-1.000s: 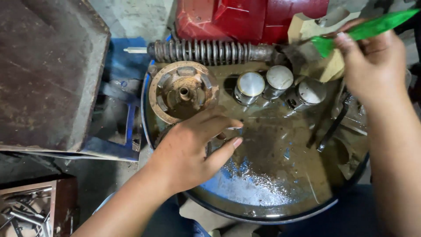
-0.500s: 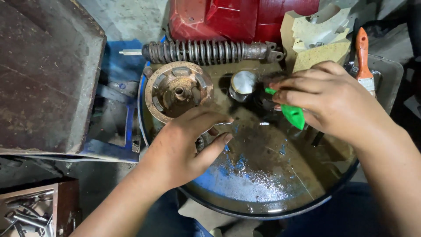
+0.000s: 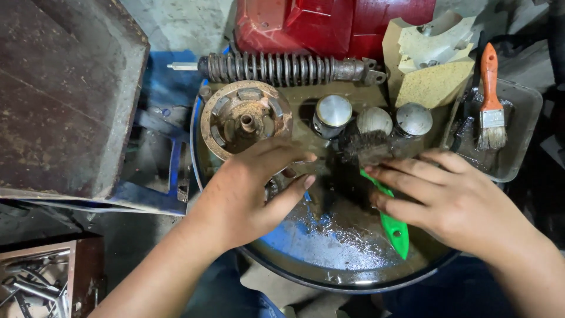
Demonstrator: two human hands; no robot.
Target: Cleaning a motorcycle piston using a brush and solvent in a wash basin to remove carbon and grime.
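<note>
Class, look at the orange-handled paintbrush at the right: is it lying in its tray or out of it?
In. The orange-handled paintbrush lies in the clear tray, bristles on its wet, dirty floor; neither hand touches it.

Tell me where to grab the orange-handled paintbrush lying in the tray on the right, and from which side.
Grip the paintbrush by its orange handle, coming from above at the far end. It lies flat in the clear tray with the bristles pointing toward the person and looking dirty, while the handle sticks out past the far rim, free of other things, so fingers can probably close round it.
</note>
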